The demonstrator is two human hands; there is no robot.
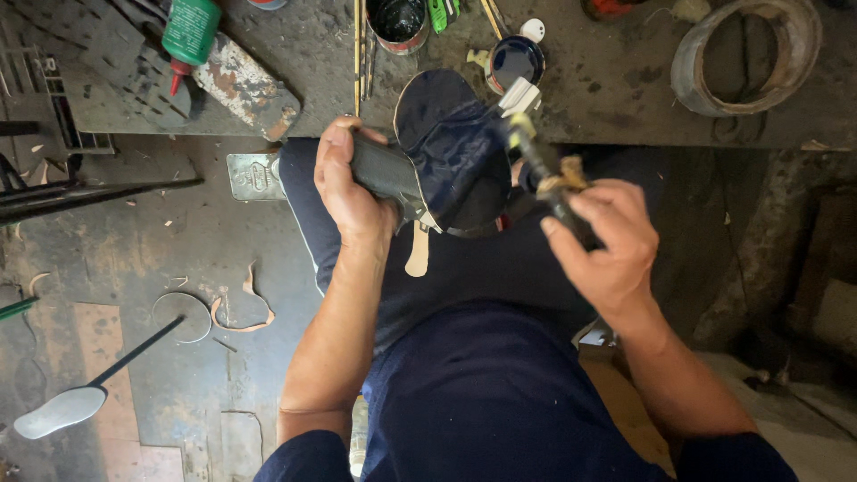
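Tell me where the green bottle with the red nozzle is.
In the head view the green bottle lies at the top left on the dirty workbench, nozzle down, beside a rusty metal plate, up and left of the left hand.

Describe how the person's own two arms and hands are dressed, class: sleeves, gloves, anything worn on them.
Both hands are bare: no gloves on the left hand or the right hand, and no rings or watch can be made out. The forearms are uncovered. Dark navy sleeves end near the elbows, matching the dark navy trousers. The fingers show no tape or bandage.
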